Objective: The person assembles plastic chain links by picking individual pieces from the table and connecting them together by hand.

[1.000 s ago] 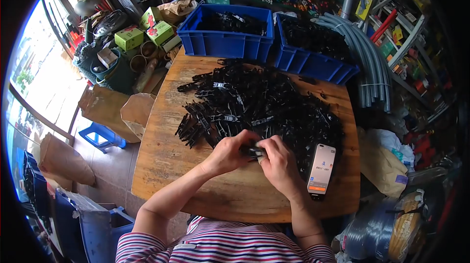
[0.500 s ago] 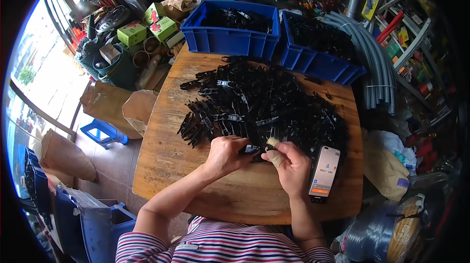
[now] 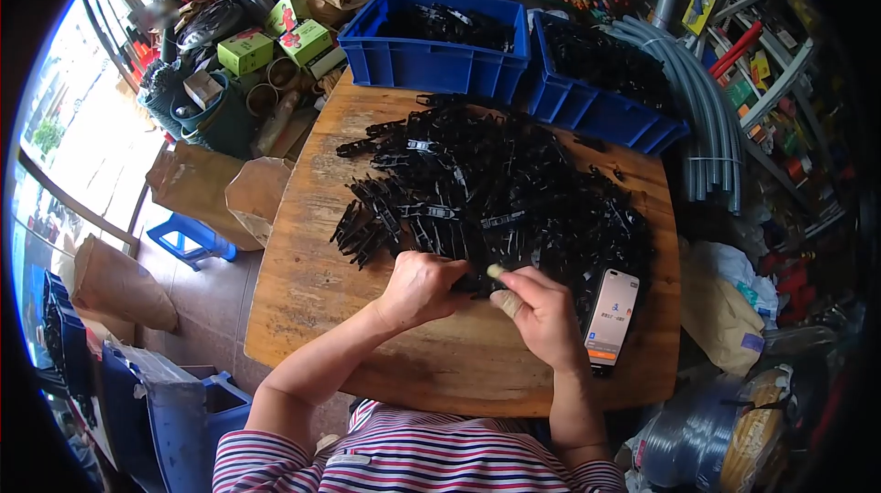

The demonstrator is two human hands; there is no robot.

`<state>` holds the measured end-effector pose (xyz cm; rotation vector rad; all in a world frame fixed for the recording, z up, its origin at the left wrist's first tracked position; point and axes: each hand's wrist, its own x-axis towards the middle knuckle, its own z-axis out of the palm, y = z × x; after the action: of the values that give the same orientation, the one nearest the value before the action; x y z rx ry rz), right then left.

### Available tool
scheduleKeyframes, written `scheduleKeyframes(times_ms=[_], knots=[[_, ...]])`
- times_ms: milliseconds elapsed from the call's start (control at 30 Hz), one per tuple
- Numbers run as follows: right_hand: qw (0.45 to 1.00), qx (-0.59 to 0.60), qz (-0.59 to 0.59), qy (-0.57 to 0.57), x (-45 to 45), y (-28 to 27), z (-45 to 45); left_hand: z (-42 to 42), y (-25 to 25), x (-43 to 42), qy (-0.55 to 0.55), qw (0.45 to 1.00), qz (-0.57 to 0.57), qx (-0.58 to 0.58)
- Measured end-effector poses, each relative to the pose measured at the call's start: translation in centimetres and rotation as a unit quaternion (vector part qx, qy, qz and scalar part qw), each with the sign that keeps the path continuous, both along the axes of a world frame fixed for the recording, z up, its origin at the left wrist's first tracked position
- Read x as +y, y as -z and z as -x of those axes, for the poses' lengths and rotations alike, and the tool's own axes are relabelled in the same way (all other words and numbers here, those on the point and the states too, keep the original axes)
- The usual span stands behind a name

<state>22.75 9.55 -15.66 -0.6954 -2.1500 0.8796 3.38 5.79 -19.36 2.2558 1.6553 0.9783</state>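
My left hand (image 3: 420, 289) is closed around a small black plastic part (image 3: 476, 283), most of it hidden by the fingers and dark against the pile. Close to its right end is my right hand (image 3: 540, 309), with thumb and forefinger bent together in a pinch. Tan tape wraps those fingertips. Whatever sits between them is too small to make out. Just beyond both hands spreads a large heap of black plastic parts (image 3: 440, 172), a few showing pale or silvery faces.
A lit phone (image 3: 612, 317) lies right of my right hand. Blue bins (image 3: 431, 64) of black parts line the far edge of the wooden table (image 3: 312, 300). Paper sacks (image 3: 197, 195) and a blue stool (image 3: 191, 243) stand left; grey hoses (image 3: 702, 117) hang right.
The black part in my left hand has turned, and its light marking no longer shows. My right hand's taped fingertips have shifted slightly left, closer to it.
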Motion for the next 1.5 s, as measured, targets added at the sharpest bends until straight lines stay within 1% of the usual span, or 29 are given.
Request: scheduleKeyframes(times_ms=[67,200,233,333,433,533,633,733,833,933,1000,1067,1100,1167,1200,1233,1267,1300,1333,1367,1400,1433,1467,1500], knots=[[0.998,-0.057,0.007,-0.020,-0.2,-0.1,-0.4,0.0,-0.3,-0.2,0.005,0.999,0.001,0.033],[0.994,-0.047,0.078,-0.068,0.1,1.2,-0.8,0.1,-0.7,-0.3,0.017,0.995,0.006,0.097],[0.990,-0.025,0.117,-0.078,0.2,1.5,-0.8,-0.1,-0.7,-0.3,0.012,0.996,-0.019,0.088],[0.988,0.005,0.127,-0.085,0.5,1.4,-0.7,-0.4,-0.9,-0.4,0.006,0.997,-0.018,0.075],[0.990,0.016,0.112,-0.083,0.5,1.5,-0.5,-0.5,-1.1,-0.7,-0.008,0.997,-0.005,0.081],[0.993,0.005,0.098,-0.072,0.4,1.0,-0.4,-0.6,-0.8,-0.7,-0.017,0.996,-0.001,0.082],[0.991,0.013,0.110,-0.071,0.6,1.4,-0.3,-0.7,-0.7,-0.8,-0.027,0.996,0.017,0.088],[0.989,-0.026,0.132,-0.068,0.6,0.8,-0.3,-1.0,-0.5,-0.8,-0.033,0.997,0.011,0.063],[0.997,-0.055,-0.047,-0.035,0.3,0.6,-0.7,-1.7,-1.5,-1.0,-0.041,0.994,0.074,0.065],[0.991,-0.084,-0.102,-0.005,-1.8,0.2,-0.2,-1.1,-1.5,-0.3,0.034,0.986,0.160,-0.039],[0.951,-0.201,-0.235,-0.014,-1.9,1.5,-0.3,-0.9,-1.0,-0.6,0.066,0.977,0.205,0.003],[0.877,-0.309,-0.369,-0.008,-1.9,1.7,-0.2,-1.5,-0.5,-1.0,0.023,0.979,0.190,0.066],[0.859,-0.322,-0.396,-0.025,-1.8,1.9,0.0,-1.9,-0.4,-1.1,0.015,0.974,0.208,0.094],[0.834,-0.370,-0.404,-0.064,-1.6,2.6,0.1,-2.3,-1.6,-1.7,-0.008,0.958,0.246,0.150],[0.821,-0.392,-0.406,-0.086,-1.7,2.9,0.2,-2.1,-1.7,-2.0,0.010,0.964,0.250,0.091],[0.864,-0.370,-0.338,-0.049,-1.6,2.6,0.2,-1.5,-1.9,-1.8,0.026,0.968,0.248,0.031],[0.870,-0.360,-0.337,0.000,-1.0,1.5,-0.1,-0.6,-2.3,-1.5,0.040,0.969,0.242,-0.026],[0.875,-0.349,-0.334,0.046,-0.3,-0.1,-0.8,0.7,-2.8,-0.8,0.040,0.972,0.224,-0.052],[0.878,-0.335,-0.330,0.092,0.6,-1.0,-1.5,2.1,-3.3,-0.2,0.011,0.972,0.213,-0.102],[0.867,-0.382,-0.303,0.098,1.6,-0.1,-2.5,3.2,-4.4,0.8,-0.016,0.976,0.168,-0.136],[0.854,-0.429,-0.276,0.104,2.5,1.1,-3.6,4.2,-6.0,2.1,-0.080,0.948,0.223,-0.211],[0.848,-0.451,-0.266,0.088,3.2,1.6,-4.3,5.0,-6.9,4.1,-0.077,0.961,0.082,-0.254],[0.860,-0.427,-0.263,0.097,3.8,2.6,-4.6,6.0,-9.5,6.9,-0.104,0.958,0.065,-0.261],[0.861,-0.424,-0.265,0.093,4.4,3.0,-4.5,7.1,-12.1,10.4,-0.029,0.924,0.055,-0.378]])
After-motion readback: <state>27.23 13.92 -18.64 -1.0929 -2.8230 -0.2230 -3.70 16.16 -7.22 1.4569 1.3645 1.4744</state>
